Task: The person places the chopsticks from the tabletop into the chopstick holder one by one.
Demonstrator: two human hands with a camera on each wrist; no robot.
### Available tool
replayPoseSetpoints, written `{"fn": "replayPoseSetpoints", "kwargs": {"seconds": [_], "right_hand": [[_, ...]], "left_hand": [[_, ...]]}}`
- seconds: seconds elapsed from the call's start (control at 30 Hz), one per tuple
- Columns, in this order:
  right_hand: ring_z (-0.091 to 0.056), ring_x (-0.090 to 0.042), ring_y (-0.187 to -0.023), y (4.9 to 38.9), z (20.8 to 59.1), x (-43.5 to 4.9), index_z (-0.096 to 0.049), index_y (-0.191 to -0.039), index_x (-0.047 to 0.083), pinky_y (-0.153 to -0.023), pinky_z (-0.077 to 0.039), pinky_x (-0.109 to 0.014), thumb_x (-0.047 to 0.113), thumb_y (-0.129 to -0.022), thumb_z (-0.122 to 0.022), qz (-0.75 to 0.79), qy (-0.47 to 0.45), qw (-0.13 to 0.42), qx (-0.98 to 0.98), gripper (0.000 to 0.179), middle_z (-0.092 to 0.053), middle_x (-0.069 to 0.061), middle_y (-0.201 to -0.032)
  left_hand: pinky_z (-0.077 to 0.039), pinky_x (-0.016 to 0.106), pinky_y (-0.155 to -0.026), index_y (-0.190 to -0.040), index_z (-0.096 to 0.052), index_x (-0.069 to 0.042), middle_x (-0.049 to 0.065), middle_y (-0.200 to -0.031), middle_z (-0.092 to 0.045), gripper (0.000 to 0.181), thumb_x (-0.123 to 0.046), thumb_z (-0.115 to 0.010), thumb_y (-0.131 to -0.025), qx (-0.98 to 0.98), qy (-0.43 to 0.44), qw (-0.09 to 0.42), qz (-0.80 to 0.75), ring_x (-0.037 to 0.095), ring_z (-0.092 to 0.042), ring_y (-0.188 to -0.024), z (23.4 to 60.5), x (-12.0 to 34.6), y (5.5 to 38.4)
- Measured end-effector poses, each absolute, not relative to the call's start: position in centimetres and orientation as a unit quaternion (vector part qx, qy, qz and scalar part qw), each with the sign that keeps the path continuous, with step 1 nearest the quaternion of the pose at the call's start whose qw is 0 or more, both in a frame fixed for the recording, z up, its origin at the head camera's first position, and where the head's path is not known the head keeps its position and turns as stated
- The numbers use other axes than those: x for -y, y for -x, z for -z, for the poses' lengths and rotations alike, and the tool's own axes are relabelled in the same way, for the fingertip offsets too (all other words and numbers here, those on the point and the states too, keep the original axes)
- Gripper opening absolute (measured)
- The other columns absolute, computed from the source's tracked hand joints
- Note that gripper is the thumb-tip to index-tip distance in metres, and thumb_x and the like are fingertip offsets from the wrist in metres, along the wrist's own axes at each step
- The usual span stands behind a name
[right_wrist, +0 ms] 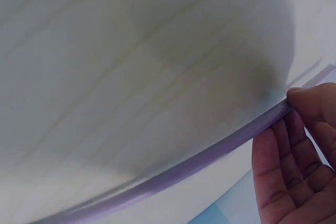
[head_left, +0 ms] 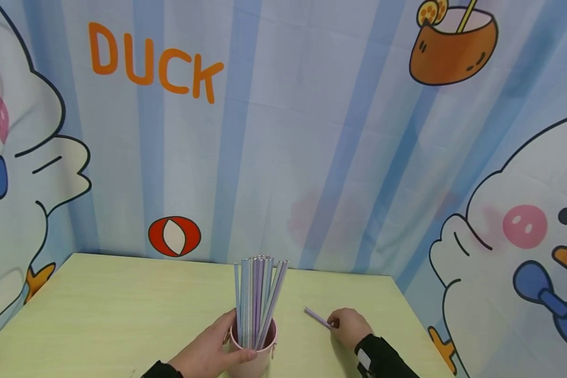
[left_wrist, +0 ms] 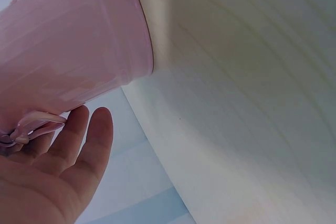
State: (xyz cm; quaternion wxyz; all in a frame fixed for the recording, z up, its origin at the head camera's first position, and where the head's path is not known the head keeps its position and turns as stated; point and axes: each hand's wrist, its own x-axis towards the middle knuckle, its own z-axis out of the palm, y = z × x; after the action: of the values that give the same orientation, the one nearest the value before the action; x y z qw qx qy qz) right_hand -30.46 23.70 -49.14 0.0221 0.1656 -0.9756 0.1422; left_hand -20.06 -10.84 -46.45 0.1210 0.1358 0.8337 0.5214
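Note:
A small pink bucket [head_left: 254, 364] stands at the front middle of the table, holding a bundle of blue, purple and pale straws [head_left: 254, 302]. My left hand [head_left: 212, 347] grips the bucket from the left, thumb across its front near the rim. In the left wrist view, its curved fingers [left_wrist: 97, 140] reach the bucket wall beside a small looped handle [left_wrist: 39, 124]. To the right of the bucket, my right hand [head_left: 350, 326] pinches a single purple straw [head_left: 317, 317] between thumb and fingertips. The right wrist view shows that straw lying low along the tabletop, slanting away from the fingers.
The pale yellow wooden table [head_left: 123, 310] ends against a blue striped curtain [head_left: 283, 131] with cartoon ducks, a ball and a drink printed on it. The curtain also runs along the left and right sides.

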Motion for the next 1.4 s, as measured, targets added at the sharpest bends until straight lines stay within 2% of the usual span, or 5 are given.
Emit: {"fn": "replayPoseSetpoints", "kwargs": {"seconds": [0.13,0.5,0.83,1.1,1.4], "right_hand": [[-0.052,-0.013,-0.065,30.4,48.6,-23.2,-0.072,-0.088,0.010,-0.060,-0.048,-0.033,0.003,-0.082,-0.074,-0.150,-0.172,0.018,0.973,0.010,-0.059,0.003,-0.073],[-0.054,-0.012,-0.064,29.8,46.8,-22.8,-0.069,-0.094,0.006,-0.054,-0.048,-0.030,0.000,-0.084,-0.070,-0.190,-0.205,0.048,0.959,0.011,-0.059,0.002,-0.075],[-0.056,-0.015,-0.070,29.6,45.4,-22.8,-0.066,-0.098,0.005,-0.059,-0.051,-0.033,0.001,-0.087,-0.067,-0.233,-0.201,0.053,0.950,0.012,-0.061,0.000,-0.080],[-0.054,-0.014,-0.070,29.3,43.5,-21.9,-0.063,-0.098,0.006,-0.062,-0.050,-0.035,0.001,-0.088,-0.064,-0.277,-0.184,0.084,0.939,0.011,-0.059,0.001,-0.080],[-0.059,-0.015,-0.074,29.1,41.7,-20.9,-0.062,-0.097,0.005,-0.064,-0.054,-0.034,0.000,-0.088,-0.066,-0.348,-0.164,0.102,0.918,0.011,-0.060,-0.003,-0.081]], "left_hand": [[-0.029,0.072,-0.102,-0.155,-0.024,-0.017,0.012,-0.155,-0.033,0.101,-0.056,-0.073,-0.076,-0.833,-0.135,0.122,-0.523,0.041,-0.035,-0.136,46.4,10.8,20.0],[-0.028,0.072,-0.103,-0.156,-0.023,-0.018,0.012,-0.156,-0.032,0.101,-0.055,-0.073,-0.077,-0.832,-0.148,0.117,-0.522,0.041,-0.035,-0.136,46.3,10.8,20.1],[-0.029,0.072,-0.102,-0.156,-0.022,-0.019,0.011,-0.156,-0.032,0.102,-0.056,-0.073,-0.076,-0.834,-0.139,0.121,-0.521,0.042,-0.034,-0.136,46.3,10.7,20.2],[-0.029,0.072,-0.102,-0.156,-0.023,-0.019,0.011,-0.156,-0.033,0.101,-0.055,-0.073,-0.077,-0.834,-0.148,0.114,-0.520,0.040,-0.036,-0.136,46.2,10.9,20.0],[-0.028,0.073,-0.102,-0.156,-0.022,-0.018,0.012,-0.156,-0.033,0.101,-0.056,-0.072,-0.077,-0.834,-0.140,0.119,-0.519,0.041,-0.036,-0.136,46.4,10.8,20.1]]}}
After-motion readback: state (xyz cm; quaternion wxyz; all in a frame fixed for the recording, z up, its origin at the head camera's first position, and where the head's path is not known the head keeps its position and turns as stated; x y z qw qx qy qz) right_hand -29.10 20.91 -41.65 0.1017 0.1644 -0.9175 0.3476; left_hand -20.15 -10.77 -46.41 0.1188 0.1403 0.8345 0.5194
